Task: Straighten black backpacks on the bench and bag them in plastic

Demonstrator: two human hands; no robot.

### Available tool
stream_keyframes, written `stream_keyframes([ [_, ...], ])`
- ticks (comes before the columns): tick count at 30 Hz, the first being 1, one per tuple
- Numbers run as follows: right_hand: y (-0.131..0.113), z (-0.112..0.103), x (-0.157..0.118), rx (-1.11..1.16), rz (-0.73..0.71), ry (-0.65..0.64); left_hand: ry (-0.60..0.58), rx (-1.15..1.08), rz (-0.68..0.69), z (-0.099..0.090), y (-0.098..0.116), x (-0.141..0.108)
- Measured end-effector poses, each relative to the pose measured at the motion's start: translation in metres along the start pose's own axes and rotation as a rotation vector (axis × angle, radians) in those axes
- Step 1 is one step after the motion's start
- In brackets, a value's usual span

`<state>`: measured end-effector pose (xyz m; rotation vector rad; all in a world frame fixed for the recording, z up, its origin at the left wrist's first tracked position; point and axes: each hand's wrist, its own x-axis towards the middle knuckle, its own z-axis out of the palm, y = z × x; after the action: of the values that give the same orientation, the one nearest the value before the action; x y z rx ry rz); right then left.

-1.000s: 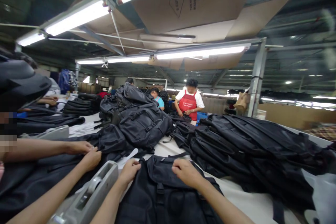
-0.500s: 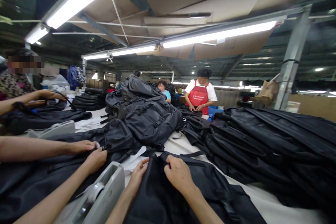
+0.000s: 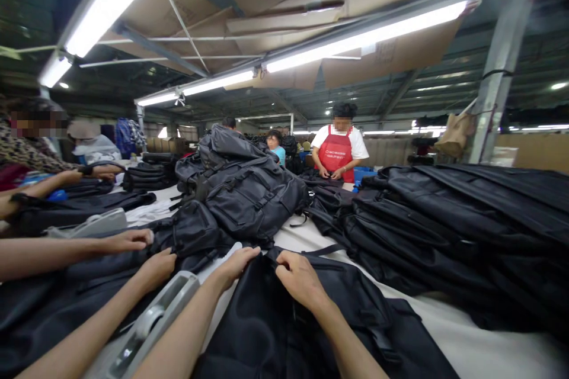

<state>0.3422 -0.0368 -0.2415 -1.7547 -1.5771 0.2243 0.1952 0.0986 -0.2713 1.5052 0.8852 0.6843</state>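
Observation:
A black backpack [image 3: 355, 302] lies in front of me on the pale table, its top end away from me. My left hand [image 3: 240, 263] pinches the upper left edge of its fabric. Closed on the same bag's top edge, a short way to the right, is my right hand [image 3: 299, 277]. Dark material between the two hands hangs in folds, and my fingertips are partly hidden by it. Just left of my left forearm stands a grey tape dispenser [image 3: 153, 323].
At the left, a co-worker's two hands [image 3: 155, 266] work on another black bag. A heap of black backpacks [image 3: 253, 189] rises ahead, and a large stack [image 3: 444, 237] fills the right. A person in a red apron [image 3: 335, 151] stands across the table [image 3: 306, 240].
My left hand has moved up and slightly right along the bag's edge, its forearm reaching further in. My right hand has shifted slightly up. The view has tilted a little.

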Motion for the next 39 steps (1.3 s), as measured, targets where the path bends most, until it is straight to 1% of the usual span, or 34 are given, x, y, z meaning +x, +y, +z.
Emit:
stream_keyframes([
  [3, 0.004, -0.003, 0.003, 0.055, -0.008, -0.004, 0.047, 0.113, -0.052, -0.001, 0.008, 0.015],
  [5, 0.004, -0.006, 0.005, 0.079, -0.023, 0.019, 0.051, 0.135, -0.064, -0.003, 0.013, 0.019],
  [9, 0.003, -0.015, 0.006, 0.124, -0.046, 0.105, -0.012, 0.052, -0.012, -0.002, 0.021, 0.013],
  [12, 0.005, -0.018, 0.007, 0.181, -0.038, 0.098, -0.019, 0.059, 0.034, 0.0, 0.026, 0.01],
  [14, 0.005, -0.019, 0.007, 0.176, -0.036, 0.084, 0.016, 0.145, 0.002, -0.001, 0.027, 0.011],
  [16, 0.005, -0.019, 0.006, 0.144, -0.044, 0.084, 0.045, 0.24, -0.073, -0.003, 0.028, 0.015],
  [18, 0.004, -0.019, 0.006, 0.124, -0.05, 0.09, 0.05, 0.278, -0.13, -0.003, 0.03, 0.018],
  [19, 0.005, -0.019, 0.006, 0.127, -0.051, 0.089, 0.051, 0.273, -0.138, -0.003, 0.031, 0.019],
  [21, 0.006, -0.018, 0.006, 0.143, -0.047, 0.082, 0.057, 0.223, -0.111, 0.001, 0.034, 0.019],
  [23, 0.008, -0.018, 0.007, 0.163, -0.041, 0.073, 0.063, 0.125, -0.059, 0.005, 0.036, 0.016],
  [25, 0.011, -0.017, 0.008, 0.173, -0.033, 0.073, 0.056, -0.002, -0.024, 0.008, 0.036, 0.01],
  [27, 0.013, -0.015, 0.009, 0.179, -0.021, 0.078, 0.046, -0.108, -0.028, 0.008, 0.034, 0.0],
  [29, 0.013, -0.015, 0.009, 0.177, -0.013, 0.083, 0.002, -0.163, -0.092, 0.005, 0.029, -0.01],
  [31, 0.011, -0.015, 0.008, 0.169, -0.008, 0.086, -0.075, -0.206, -0.203, 0.001, 0.022, -0.021],
  [32, 0.01, -0.015, 0.007, 0.162, -0.007, 0.085, -0.089, -0.221, -0.251, 0.0, 0.018, -0.025],
  [33, 0.009, -0.015, 0.006, 0.152, -0.006, 0.084, -0.078, -0.235, -0.277, -0.001, 0.013, -0.029],
  [34, 0.008, -0.015, 0.005, 0.139, -0.008, 0.083, -0.037, -0.25, -0.272, -0.001, 0.009, -0.032],
  [35, 0.006, -0.016, 0.004, 0.124, -0.011, 0.085, 0.025, -0.263, -0.237, 0.0, 0.004, -0.035],
  [39, 0.002, -0.017, 0.002, 0.102, -0.03, 0.134, 0.254, -0.304, 0.014, 0.001, -0.015, -0.045],
])
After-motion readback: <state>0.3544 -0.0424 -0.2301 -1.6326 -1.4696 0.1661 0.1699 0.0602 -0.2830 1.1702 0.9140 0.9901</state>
